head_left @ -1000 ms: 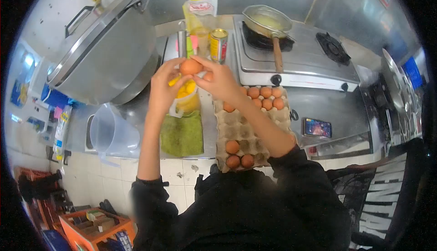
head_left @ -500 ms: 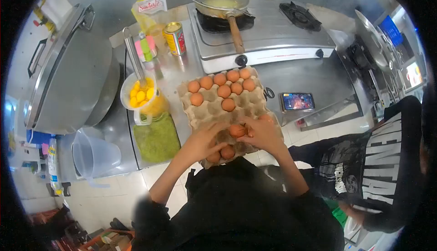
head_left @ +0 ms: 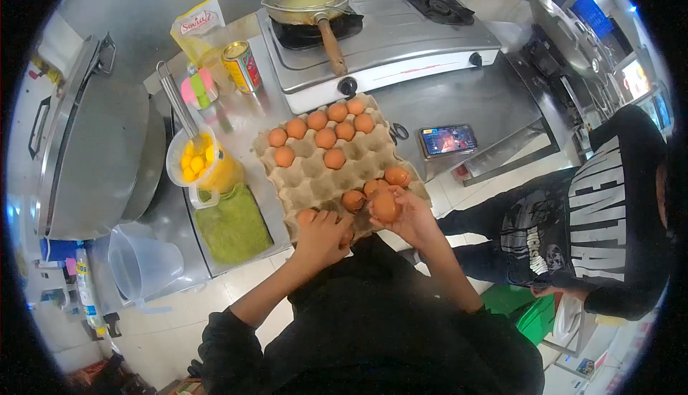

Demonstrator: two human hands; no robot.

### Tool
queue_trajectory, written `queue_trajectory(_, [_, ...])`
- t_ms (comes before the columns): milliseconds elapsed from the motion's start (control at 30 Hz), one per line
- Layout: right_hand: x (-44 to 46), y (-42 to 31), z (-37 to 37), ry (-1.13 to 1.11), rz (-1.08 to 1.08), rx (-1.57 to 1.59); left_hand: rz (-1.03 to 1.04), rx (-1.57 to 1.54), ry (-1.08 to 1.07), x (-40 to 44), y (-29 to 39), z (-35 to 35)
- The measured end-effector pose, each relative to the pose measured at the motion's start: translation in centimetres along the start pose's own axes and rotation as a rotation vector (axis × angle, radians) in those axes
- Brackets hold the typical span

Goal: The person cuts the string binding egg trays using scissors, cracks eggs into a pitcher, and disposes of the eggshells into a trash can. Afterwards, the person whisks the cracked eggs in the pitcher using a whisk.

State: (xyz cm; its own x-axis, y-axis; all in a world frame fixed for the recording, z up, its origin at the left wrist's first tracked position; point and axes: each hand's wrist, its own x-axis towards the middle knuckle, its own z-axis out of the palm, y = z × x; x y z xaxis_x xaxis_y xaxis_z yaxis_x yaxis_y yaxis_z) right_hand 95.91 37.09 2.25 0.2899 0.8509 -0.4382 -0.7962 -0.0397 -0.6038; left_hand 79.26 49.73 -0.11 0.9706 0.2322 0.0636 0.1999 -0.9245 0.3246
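The cardboard egg tray (head_left: 322, 180) lies in front of me with brown eggs (head_left: 325, 137) in its far rows. At its near left corner my left hand (head_left: 322, 237) reaches down over eggs, its fingers curled; what they hold is partly hidden. My right hand (head_left: 403, 216) grips a brown egg (head_left: 386, 207) above the tray's near right part. Beside it in the tray are an open shell (head_left: 353, 201) and another shell or egg (head_left: 397, 176). Left of the tray, a clear jug (head_left: 221, 174) holds several yolks and a whisk (head_left: 177, 99). A green cloth (head_left: 233, 226) lies by the jug.
A gas stove (head_left: 387, 44) with a pan (head_left: 307, 1) stands behind the tray. A phone (head_left: 448, 140), scissors (head_left: 399, 132), a can (head_left: 242, 67), a large pot (head_left: 100, 144) and an empty plastic pitcher (head_left: 145, 262) surround the work area. Another person (head_left: 580, 216) is at the right.
Both hands moved from above the jug down to the tray. Since half a second ago, my left hand shifted left to the near corner and my right hand lifted an egg. The camera view turned.
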Motion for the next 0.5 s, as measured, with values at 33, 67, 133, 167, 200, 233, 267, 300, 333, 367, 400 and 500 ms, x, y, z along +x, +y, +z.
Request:
queue_trajectory(33, [0.0,-0.2,0.5,-0.025,0.013,0.104,0.002,0.002,0.004,0.0,0.0,-0.5])
queue_trajectory(67, [0.2,-0.3,0.9,-0.029,0.009,0.102,-0.04,-0.103,0.016,0.0,-0.1,-1.2])
queue_trajectory(133, [0.6,-0.5,1.4,0.033,0.05,0.16,-0.085,-0.207,0.03,-0.1,-0.7,-2.4])
queue_trajectory(167, [0.9,-0.5,1.5,0.028,0.054,0.155,-0.149,-0.511,0.115,-0.3,-1.3,-3.1])
queue_trajectory(200, [1.4,-0.5,1.6,0.015,0.077,0.158,-0.211,-0.81,0.207,-0.4,-1.9,-3.7])
queue_trajectory(233, [2.0,-0.4,1.7,-0.002,0.103,0.158,-0.222,-0.803,0.224,-0.5,-2.3,-4.0])
queue_trajectory(267, [2.9,-0.2,1.4,-0.024,0.118,0.145,-0.298,-1.21,0.397,-0.8,-2.8,-4.4])
queue_trajectory(300, [4.1,0.1,1.0,-0.205,0.109,0.138,-0.36,-1.61,0.588,-1.1,-3.4,-4.9])
queue_trajectory(333, [5.4,0.5,1.0,-0.392,0.108,0.134,-0.371,-1.589,0.632,-1.5,-4.1,-5.8])
queue_trajectory(367, [6.3,0.7,2.7,-0.429,0.138,0.123,-0.35,-1.676,0.773,-1.8,-5.0,-7.2])
queue_trajectory(400, [7.1,0.9,5.2,-0.254,0.092,-0.076,-0.321,-1.759,0.919,-2.1,-5.8,-8.5])
queue_trajectory(500, [8.2,0.3,13.8,-0.163,-0.086,-0.465,-0.39,-1.457,1.057,-2.9,-8.2,-12.6])
